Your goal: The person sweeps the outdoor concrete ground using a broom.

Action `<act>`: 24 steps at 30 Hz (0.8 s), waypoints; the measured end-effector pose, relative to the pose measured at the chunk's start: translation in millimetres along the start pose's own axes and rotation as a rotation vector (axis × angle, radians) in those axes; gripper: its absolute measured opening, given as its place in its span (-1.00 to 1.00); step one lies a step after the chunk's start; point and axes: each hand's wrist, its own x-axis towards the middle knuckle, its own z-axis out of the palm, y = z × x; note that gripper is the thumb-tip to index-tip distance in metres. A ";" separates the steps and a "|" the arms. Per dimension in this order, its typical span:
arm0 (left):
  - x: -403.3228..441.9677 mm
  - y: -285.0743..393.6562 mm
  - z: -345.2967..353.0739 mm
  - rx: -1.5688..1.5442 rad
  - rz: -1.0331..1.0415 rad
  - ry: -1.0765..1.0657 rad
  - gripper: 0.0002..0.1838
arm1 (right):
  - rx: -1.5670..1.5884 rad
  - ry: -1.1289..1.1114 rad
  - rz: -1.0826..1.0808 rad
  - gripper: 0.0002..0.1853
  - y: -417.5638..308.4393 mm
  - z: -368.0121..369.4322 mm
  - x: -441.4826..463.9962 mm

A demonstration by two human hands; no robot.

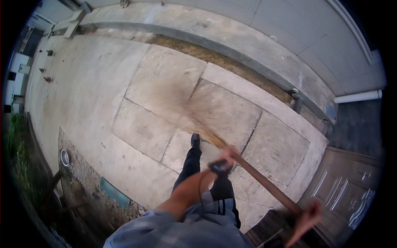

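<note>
In the head view, a long-handled broom [264,180] is held slantwise in front of the body, its handle reaching toward the lower right and its bristles [186,101] spread over the jointed concrete floor [142,134], where they are smeared by motion blur. The handle is gripped low, just above the bristles, by the left hand [227,155], whose fingers are closed around it. The upper end is met by the right hand [307,219]; this hand is blurred, and whether its fingers are wrapped tight or only rested there cannot be told.

The dark shoe [195,139] is placed just beside the base of the bristles, so the foot could be struck, or the bristles trodden on, if the broom were swung closer. Bristle tips could be snagged in the floor joints, and control could be lost if the upper end is only loosely held. The thin cord [200,188] at the wrist band [218,166] could be caught by the handle. Loose matter could be flung into the drain channel [231,62] along the ledge if too wide a stroke were made.
</note>
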 end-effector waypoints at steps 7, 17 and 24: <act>-114.6 211.9 -318.5 0.005 0.020 0.971 -0.88 | 0.443 -0.494 -0.205 -0.93 -135.1 257.6 -61.4; -182.8 216.2 -174.2 0.536 0.291 1.020 -0.94 | 0.295 -0.385 -0.238 -0.89 -20.2 240.7 -69.3; -100.2 90.2 -38.8 0.870 0.158 0.480 -0.82 | 0.302 0.177 -0.066 -0.86 45.9 63.6 -43.2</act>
